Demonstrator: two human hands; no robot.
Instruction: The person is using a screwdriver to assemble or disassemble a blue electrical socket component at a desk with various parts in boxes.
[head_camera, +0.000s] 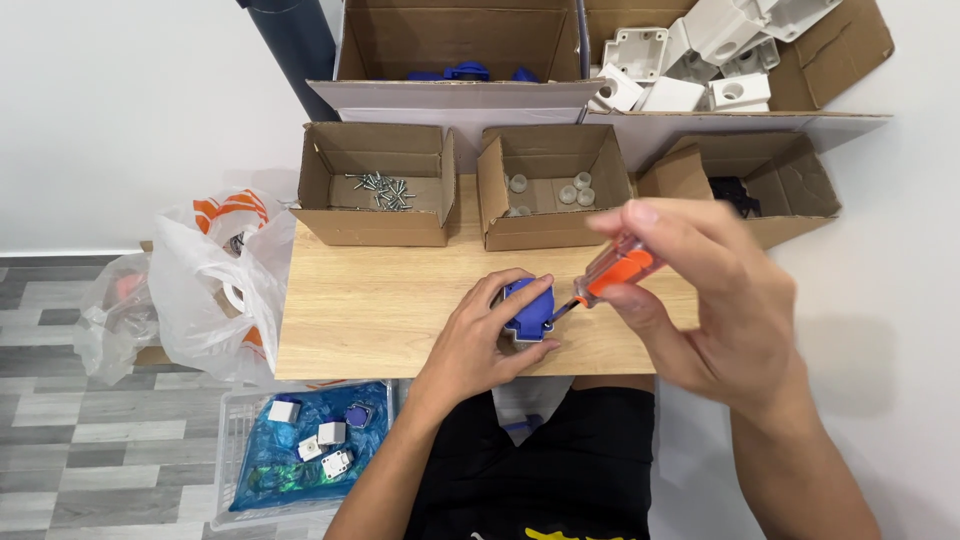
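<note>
Could slip: tip of the orange-handled screwdriver (612, 272) meeting the blue cap (528, 308) at a slant rather than straight down, so likely to ride out of the screw head and skate across the plastic or jab toward the thumb beside it. Could also tip or slide: small blue-and-white housing standing close to the near edge of the counter (380, 310), pinned only by fingertips, with nothing behind it but a lap and the floor; a hard push from the right would shove it over that edge. Could lose a loose screw the same way, too small here to tell whether one is seated. Left hand (490, 335) curled narrow around the housing, fingers over the far side, thumb on the near side, palm resting on the wood near the near edge, right of centre. Right hand (715, 300) closed around the screwdriver handle, fingers wrapped tight, held raised above the near right corner of the counter, shaft angled down and leftward to the cap. Along the far edge, three open cardboard boxes: box of screws (375, 190) at the far left, box of white plugs (552, 190) in the middle, box with dark parts (760, 185) at the far right, all well apart from the work.
</note>
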